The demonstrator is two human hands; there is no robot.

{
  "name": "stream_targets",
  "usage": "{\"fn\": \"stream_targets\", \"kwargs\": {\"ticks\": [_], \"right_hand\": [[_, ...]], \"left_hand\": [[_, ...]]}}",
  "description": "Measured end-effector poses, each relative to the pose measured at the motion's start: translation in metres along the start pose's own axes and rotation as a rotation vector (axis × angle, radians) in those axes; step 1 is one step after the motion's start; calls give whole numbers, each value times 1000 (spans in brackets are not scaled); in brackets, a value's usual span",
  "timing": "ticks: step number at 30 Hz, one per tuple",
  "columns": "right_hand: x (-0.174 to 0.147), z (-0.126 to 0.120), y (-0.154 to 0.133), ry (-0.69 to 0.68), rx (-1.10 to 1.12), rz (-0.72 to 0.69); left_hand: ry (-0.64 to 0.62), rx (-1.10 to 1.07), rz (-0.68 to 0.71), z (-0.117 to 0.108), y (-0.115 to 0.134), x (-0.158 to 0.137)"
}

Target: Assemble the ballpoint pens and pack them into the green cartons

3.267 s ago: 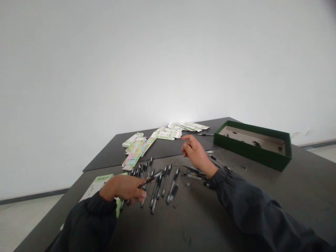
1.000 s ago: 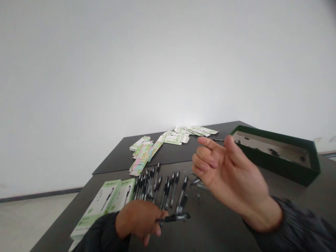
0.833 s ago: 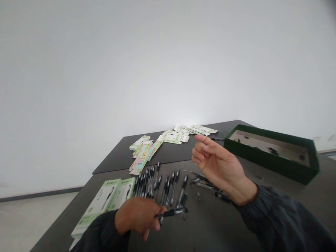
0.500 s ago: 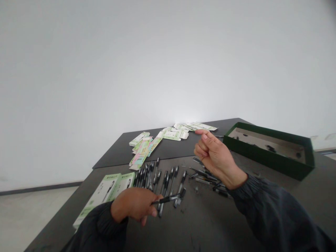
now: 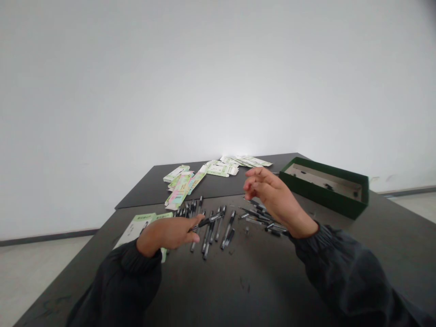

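My left hand [image 5: 170,232] is closed around a black-and-clear pen [image 5: 211,219], which points to the right over a row of similar pens [image 5: 206,240] on the table. Under its wrist, two green-and-white pen boxes [image 5: 134,227] are partly covered. My right hand [image 5: 274,197] hovers over a loose pile of pens and slim pen parts [image 5: 257,217]. Its fingers are loosely bent and a little apart, with nothing visible in them. Between the two groups, a small clear piece [image 5: 247,231] lies on the table.
A long green open box [image 5: 323,195] with a few small dark pieces inside stands at the right. Flattened green-and-white cartons [image 5: 218,169] and pink-green ones [image 5: 180,190] lie toward the back of the dark table [image 5: 204,295]. A white wall [image 5: 218,81] rises behind.
My left hand, with the pen in it, has risen in view and the pen now tilts upward. My right hand's fingers have loosened from a tighter curl. The view has shifted slightly.
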State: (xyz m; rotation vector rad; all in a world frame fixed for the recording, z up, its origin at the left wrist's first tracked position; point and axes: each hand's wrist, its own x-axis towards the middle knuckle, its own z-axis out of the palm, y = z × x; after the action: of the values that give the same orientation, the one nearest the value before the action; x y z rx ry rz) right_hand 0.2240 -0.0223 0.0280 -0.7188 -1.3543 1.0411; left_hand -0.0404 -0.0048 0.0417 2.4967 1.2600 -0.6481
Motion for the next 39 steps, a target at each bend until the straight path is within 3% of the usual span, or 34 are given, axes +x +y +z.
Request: {"fn": "stream_targets", "kwargs": {"ticks": [4, 8, 11, 13, 17, 20, 26, 36, 39], "right_hand": [[-28, 18, 11, -212, -162, 51], [-45, 43, 11, -351, -78, 45], [-45, 56, 0, -330, -109, -56], [-43, 60, -6, -306, -252, -118], [-43, 63, -8, -216, -603, -206], [-47, 66, -2, -165, -655, -199], [-50, 75, 5, -157, -549, -163], [-55, 88, 26, -255, 32, -55], [-59, 92, 31, -227, 83, -83]], "left_hand": [[54, -53, 51, 1, 6, -4], [90, -78, 123, 3, 12, -6], [115, -105, 235, 3, 15, -10], [131, -118, 292, 2, 16, -14], [131, -116, 280, 2, 17, -22], [125, -110, 252, 2, 17, -25], [128, -86, 246, 1, 16, -30], [151, -86, 219, -1, 17, -35], [152, -112, 234, -2, 18, -35]]}}
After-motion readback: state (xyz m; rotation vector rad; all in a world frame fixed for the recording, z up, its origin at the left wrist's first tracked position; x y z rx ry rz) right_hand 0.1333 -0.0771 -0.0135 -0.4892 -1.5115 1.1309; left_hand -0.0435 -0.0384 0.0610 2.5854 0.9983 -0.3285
